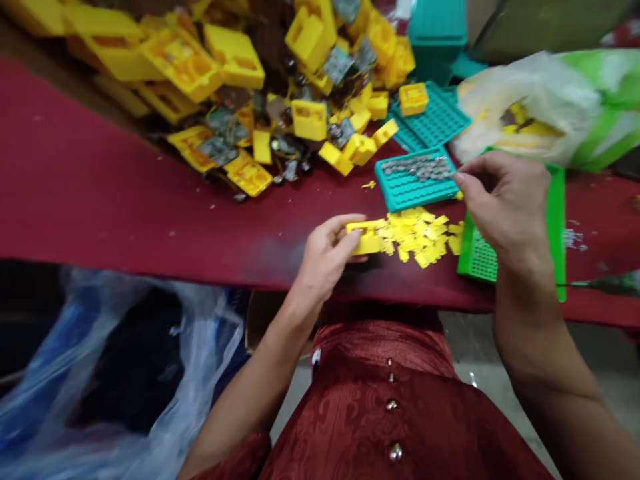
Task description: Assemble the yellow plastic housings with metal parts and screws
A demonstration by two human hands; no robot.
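My left hand (327,250) is closed around a small yellow plastic housing (365,239) just above the red table. Beside it lies a loose heap of small flat yellow plastic pieces (420,235). My right hand (507,200) is over the right end of a teal tray (413,198), thumb and forefinger pinched together. Small silvery metal parts (420,167) fill the tray's upper part. Whatever sits between the right fingertips is too small to make out. Under my right wrist stands a bright green basket (556,227) with a perforated bottom.
A big pile of yellow housings (240,57) with grey parts and wires covers the back left. Teal grid trays (435,120) and a teal box (437,33) stand behind. A plastic bag (535,100) holding yellow pieces lies at the right. A screwdriver-like tool (615,283) rests near the right edge.
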